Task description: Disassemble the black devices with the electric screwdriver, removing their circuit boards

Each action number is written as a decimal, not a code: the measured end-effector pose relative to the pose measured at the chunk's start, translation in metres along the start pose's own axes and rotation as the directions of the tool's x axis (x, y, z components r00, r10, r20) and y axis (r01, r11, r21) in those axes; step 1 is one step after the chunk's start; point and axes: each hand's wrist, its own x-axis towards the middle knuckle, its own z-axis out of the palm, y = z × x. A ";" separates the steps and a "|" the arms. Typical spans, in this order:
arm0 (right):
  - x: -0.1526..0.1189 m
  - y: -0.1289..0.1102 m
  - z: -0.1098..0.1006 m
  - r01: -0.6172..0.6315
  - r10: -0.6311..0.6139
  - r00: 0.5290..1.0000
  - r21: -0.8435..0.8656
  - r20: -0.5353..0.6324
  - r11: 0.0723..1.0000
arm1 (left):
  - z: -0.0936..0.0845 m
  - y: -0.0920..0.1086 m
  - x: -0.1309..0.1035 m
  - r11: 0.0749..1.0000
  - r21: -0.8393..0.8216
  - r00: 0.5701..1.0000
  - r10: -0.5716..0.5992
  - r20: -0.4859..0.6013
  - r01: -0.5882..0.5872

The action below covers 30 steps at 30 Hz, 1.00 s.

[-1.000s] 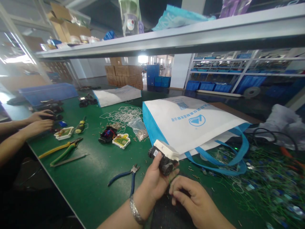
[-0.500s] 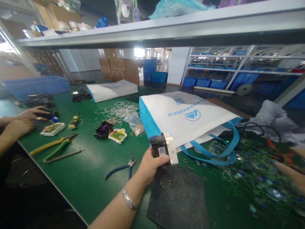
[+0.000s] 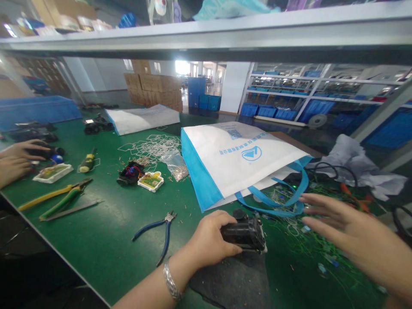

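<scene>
My left hand point(image 3: 209, 238), with a silver bracelet at the wrist, grips a black plastic device housing point(image 3: 243, 234) with a cylindrical body and a pale edge underneath. The housing is over the far part of a dark mat point(image 3: 233, 281); whether it touches the mat I cannot tell. My right hand point(image 3: 344, 229) is open and holds nothing, its fingers stretched out beside the blue handle point(image 3: 302, 189) of a white bag point(image 3: 222, 148). Beneath it lies a tangle of green wires point(image 3: 309, 246) with small bluish pieces. Blue-handled cutters point(image 3: 168, 221) lie left of my left hand.
At the left, a co-worker's hands point(image 3: 16, 161) hold a dark part. Pliers point(image 3: 61, 197), a yellow screwdriver point(image 3: 87, 162), a white tray-like part point(image 3: 151, 181) and a plastic bag of screws point(image 3: 177, 167) lie on the green table. A shelf point(image 3: 206, 36) crosses overhead.
My left hand has turned the housing over, its pale face now downward, and lowered it toward the mat. My right hand has come in from the right edge, leaving the orange-handled tool behind.
</scene>
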 end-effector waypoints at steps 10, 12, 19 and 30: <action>0.006 -0.062 0.075 -0.006 -0.032 0.906 0.089 0.423 0.996 | -0.002 -0.008 0.009 0.941 -0.247 0.972 -0.231 0.038 0.233; 0.007 -0.065 0.075 -0.026 -0.031 0.908 0.131 0.418 0.991 | -0.005 -0.009 0.010 0.938 -0.253 0.971 -0.229 0.066 0.239; 0.009 -0.057 0.079 -0.075 0.083 0.930 -0.036 0.359 0.997 | -0.015 -0.010 0.012 0.977 -0.034 0.976 -0.213 -0.041 0.212; 0.012 -0.053 0.067 -0.185 0.085 0.860 0.153 0.504 0.971 | -0.022 -0.024 0.020 0.469 -0.844 0.918 -0.391 0.066 0.260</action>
